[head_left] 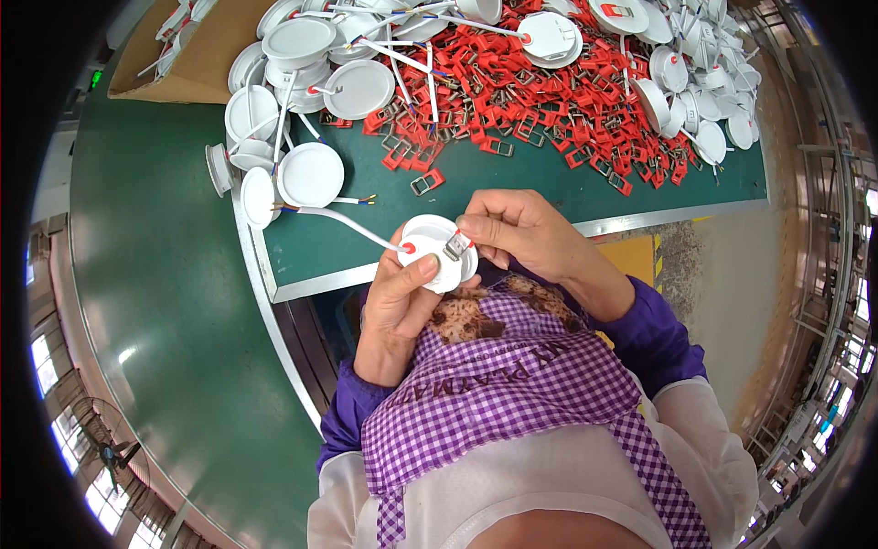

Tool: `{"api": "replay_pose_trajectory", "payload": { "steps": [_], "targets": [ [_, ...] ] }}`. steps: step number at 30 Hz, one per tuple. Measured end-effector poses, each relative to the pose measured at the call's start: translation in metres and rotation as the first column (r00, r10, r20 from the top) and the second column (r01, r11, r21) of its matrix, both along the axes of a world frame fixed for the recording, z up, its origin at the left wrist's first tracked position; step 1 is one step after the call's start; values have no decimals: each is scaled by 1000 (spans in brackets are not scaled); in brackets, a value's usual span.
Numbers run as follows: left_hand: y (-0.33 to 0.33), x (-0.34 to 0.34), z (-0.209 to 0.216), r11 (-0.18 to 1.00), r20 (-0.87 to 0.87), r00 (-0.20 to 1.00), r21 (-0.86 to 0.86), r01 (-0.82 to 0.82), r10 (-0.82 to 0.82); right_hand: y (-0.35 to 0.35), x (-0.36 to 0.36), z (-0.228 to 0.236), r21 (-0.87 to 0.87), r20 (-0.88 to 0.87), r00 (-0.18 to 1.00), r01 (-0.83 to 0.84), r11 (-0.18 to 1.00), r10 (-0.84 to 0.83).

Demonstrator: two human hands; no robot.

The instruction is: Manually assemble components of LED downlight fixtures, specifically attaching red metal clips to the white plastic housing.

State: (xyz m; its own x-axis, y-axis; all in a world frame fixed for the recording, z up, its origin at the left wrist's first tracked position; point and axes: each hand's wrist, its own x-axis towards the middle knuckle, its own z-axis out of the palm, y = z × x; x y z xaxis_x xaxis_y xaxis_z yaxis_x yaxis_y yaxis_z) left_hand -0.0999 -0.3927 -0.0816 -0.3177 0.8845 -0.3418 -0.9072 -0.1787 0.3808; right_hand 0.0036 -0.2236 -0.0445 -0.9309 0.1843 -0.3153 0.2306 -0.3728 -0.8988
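Observation:
My left hand (395,300) is closed around a round white downlight (441,276), its thumb pressing on the back. From a red grommet on it a white cable (347,222) runs out to the left, ending in bare coloured wires. A red-and-metal spring clip (456,244) sits at the downlight's right edge. Pinching at that clip are the thumb and forefinger of my right hand (526,236); the fingertips partly cover its red part. Both hands are just off the table's near edge, in front of the apron.
A large heap of red spring clips (549,101) covers the middle of the green table (384,197). White downlights with cables are piled left (311,174) and right (713,91) of it. A cardboard box (197,59) stands at the far left. Metal edging (338,282) borders the table.

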Motion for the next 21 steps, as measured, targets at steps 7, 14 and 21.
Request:
{"api": "replay_pose_trajectory", "payload": {
  "steps": [7,14,21],
  "targets": [
    [-6,-7,-23,989,79,997,149,-13,1,-12,-12,15,184,-47,999,23,983,-14],
    [0,-13,-32,988,-97,995,154,7,8,-10,-20,23,258,-114,993,-6,966,37],
    [0,-39,-10,990,-630,777,115,82,8,-12,-16,25,623,-226,969,62,780,104]
  ]
}}
